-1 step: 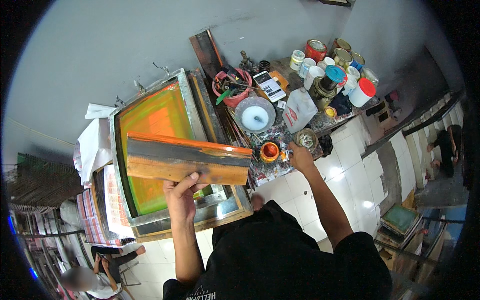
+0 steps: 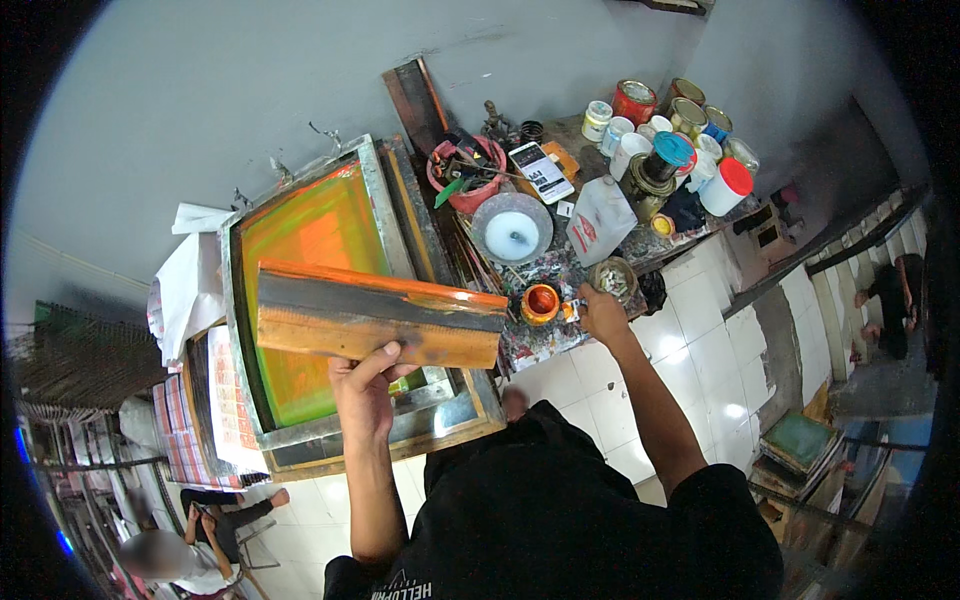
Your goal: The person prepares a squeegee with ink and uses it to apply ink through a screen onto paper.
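A wide squeegee (image 2: 380,318) with a wooden grip, a dark band and an orange-inked upper edge is held up by my left hand (image 2: 364,385). The thumb presses its near face; the other fingers are mostly behind. Beneath it lies a framed printing screen (image 2: 235,330) with orange and yellow-green mesh, partly covered. On the right, my right hand (image 2: 604,315) reaches to the worktable edge with bent fingers. It is beside a small orange-and-white packet (image 2: 573,310) and a bowl of pale bits (image 2: 613,280); what its fingertips grip is hidden. An open jar of orange ink (image 2: 540,303) stands left of it.
The stained worktable (image 2: 535,345) carries a grey bowl of white paste (image 2: 511,229), a phone (image 2: 541,172), a translucent jug (image 2: 602,219), a red tool basin (image 2: 466,174) and several paint cans (image 2: 688,116). Someone sits at the lower left (image 2: 215,550). White paper (image 2: 195,265) lies left of the screen.
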The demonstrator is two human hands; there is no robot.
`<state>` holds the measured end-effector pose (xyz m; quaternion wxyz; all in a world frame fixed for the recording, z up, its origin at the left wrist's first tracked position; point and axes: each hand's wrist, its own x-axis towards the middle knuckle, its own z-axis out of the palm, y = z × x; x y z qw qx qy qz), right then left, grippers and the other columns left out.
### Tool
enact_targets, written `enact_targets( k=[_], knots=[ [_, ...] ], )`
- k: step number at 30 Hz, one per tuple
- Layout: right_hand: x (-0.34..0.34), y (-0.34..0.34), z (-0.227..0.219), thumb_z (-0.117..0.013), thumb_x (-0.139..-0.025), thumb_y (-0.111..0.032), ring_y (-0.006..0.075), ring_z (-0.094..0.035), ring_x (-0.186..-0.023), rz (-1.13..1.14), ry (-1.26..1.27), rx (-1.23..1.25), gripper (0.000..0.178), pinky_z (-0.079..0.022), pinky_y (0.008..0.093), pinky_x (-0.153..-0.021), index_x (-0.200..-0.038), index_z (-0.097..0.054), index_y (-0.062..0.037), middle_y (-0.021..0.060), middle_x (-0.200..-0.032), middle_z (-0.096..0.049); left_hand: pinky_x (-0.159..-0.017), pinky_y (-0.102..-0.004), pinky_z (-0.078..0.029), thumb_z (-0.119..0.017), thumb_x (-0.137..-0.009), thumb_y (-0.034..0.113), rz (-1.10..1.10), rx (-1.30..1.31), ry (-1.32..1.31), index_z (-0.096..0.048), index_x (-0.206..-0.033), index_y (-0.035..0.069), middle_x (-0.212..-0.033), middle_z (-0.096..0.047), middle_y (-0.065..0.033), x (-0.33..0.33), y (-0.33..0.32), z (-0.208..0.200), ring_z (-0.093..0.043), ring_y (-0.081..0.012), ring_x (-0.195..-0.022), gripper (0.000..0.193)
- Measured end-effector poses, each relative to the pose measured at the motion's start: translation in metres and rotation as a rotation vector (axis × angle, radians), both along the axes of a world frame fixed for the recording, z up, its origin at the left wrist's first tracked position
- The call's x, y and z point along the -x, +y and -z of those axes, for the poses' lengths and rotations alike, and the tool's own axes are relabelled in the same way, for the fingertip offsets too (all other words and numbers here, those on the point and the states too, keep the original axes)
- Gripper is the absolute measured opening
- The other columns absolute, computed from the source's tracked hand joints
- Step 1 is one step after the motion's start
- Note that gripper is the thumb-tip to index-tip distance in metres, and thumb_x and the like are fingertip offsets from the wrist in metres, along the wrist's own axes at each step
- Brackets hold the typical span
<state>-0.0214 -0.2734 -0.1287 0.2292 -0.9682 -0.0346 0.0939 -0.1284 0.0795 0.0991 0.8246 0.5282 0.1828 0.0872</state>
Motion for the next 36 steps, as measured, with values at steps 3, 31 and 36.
enact_targets(
  k=[3,31,36],
  knots=[
    [-0.007,-0.009,0.007,-0.064,-0.080,-0.011,0.0414,-0.067,-0.087,-0.026,-0.015,0.004,0.025,-0.052,0.0523,-0.076,-0.104,-0.060,-0.0071,0.0223,-0.085,-0.068,-0.071,-0.0397,-0.062,-0.070,-0.080,0.003,0.031,-0.015,0.009,-0.065,-0.107,0.000,-0.098,-0.070,-0.0130,-0.003,-0.002,0.002,-0.071,-0.0246,-0.086,0.027],
    [0.023,0.055,-0.187,-0.064,-0.091,-0.010,0.0052,-0.059,-0.062,0.227,-0.025,-1.015,0.012,-0.045,0.0205,-0.050,-0.097,-0.065,-0.0002,0.0017,-0.074,-0.064,-0.081,-0.0398,-0.060,-0.066,-0.079,-0.004,0.017,0.070,-0.113,-0.064,-0.106,-0.001,-0.099,-0.071,-0.0138,-0.021,-0.036,0.033,-0.072,-0.0274,-0.088,0.028],
    [0.013,0.073,-0.185,-0.061,-0.092,-0.011,0.0124,-0.061,-0.063,0.136,-0.070,-0.921,0.015,-0.047,0.0288,-0.055,-0.099,-0.064,0.0023,0.0075,-0.075,-0.065,-0.082,-0.0421,-0.059,-0.068,-0.074,-0.008,-0.004,0.000,-0.147,-0.063,-0.103,-0.002,-0.095,-0.070,-0.0134,-0.022,-0.039,0.033,-0.071,-0.0271,-0.088,0.029]
  ],
)
